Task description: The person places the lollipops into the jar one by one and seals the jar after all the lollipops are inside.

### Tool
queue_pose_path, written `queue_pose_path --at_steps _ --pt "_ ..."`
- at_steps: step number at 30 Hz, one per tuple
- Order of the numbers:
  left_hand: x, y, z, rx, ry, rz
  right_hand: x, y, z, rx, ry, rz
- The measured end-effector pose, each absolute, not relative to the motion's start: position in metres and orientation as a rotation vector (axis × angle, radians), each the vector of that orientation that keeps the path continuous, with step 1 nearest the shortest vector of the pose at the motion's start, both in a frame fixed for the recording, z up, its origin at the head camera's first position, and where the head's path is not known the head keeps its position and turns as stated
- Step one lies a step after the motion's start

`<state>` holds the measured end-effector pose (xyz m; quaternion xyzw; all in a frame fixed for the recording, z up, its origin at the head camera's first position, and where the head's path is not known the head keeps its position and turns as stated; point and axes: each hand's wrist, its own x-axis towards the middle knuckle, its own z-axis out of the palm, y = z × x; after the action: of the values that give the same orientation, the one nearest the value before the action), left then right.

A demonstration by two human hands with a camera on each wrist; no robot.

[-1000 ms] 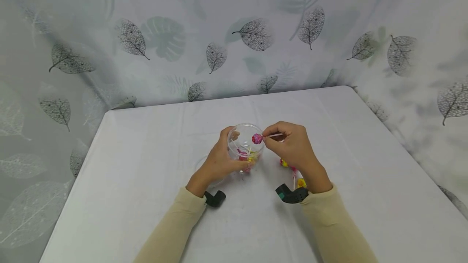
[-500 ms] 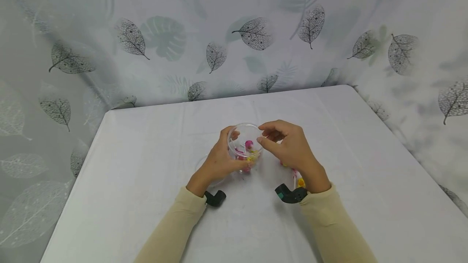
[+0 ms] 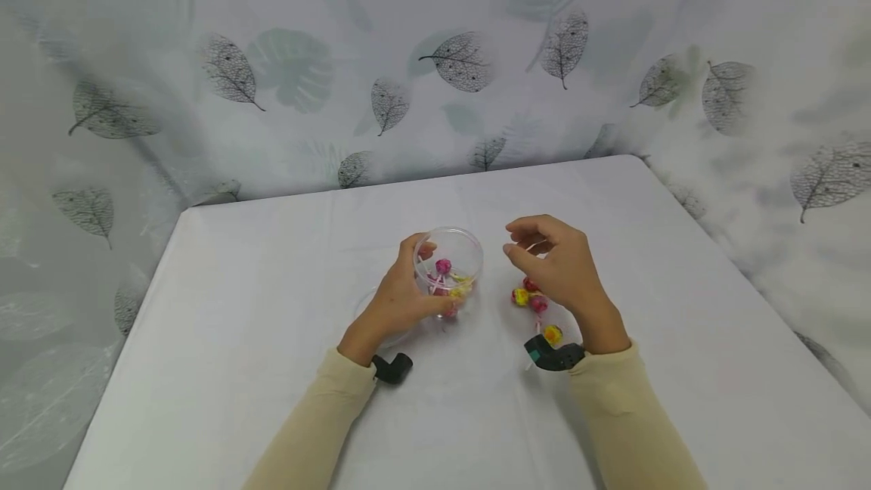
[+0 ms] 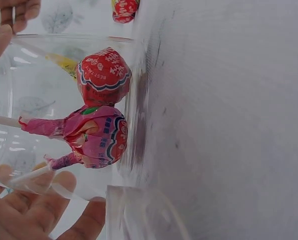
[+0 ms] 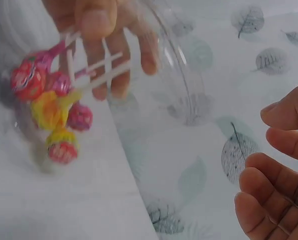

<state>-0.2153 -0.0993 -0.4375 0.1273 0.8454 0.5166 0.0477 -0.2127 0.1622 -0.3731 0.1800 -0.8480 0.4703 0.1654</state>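
Note:
My left hand [image 3: 398, 297] grips a clear round plastic jar [image 3: 449, 237] from its left side, thumb in front and fingers behind. Inside the jar lie several wrapped lollipops [image 4: 101, 137], red, pink and yellow, their white sticks pointing toward the open mouth. To the right of the jar my right hand [image 3: 554, 259] hovers with loosely bent fingers and nothing between them. Below that hand, several more lollipops [image 3: 537, 302] lie on the table, partly hidden by the wrist. In the right wrist view, the right fingers [image 5: 269, 185] are apart from the jar.
A clear round lid [image 3: 364, 305] lies on the white-covered table [image 3: 272, 308] behind the left wrist, partly hidden. Leaf-patterned cloth [image 3: 292, 127] hangs behind the table and at its sides. Each wrist wears a black camera mount [image 3: 393, 369].
A pink lollipop that my right hand pinched over the jar's mouth is now inside the jar. The right hand has let go and moved off to the right. The head view has shifted slightly.

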Motion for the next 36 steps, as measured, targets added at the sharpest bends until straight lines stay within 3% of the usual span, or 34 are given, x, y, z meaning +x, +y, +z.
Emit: queue_pose_path --at_steps 16,36 --pt "-0.215 -0.100 -0.437 0.392 2.567 1.587 -0.209 0.210 -0.424 0.167 -2.786 1.220" --pt "-0.216 -0.099 -0.439 0.410 2.580 1.580 -0.212 0.219 -0.444 0.130 -2.944 1.224"
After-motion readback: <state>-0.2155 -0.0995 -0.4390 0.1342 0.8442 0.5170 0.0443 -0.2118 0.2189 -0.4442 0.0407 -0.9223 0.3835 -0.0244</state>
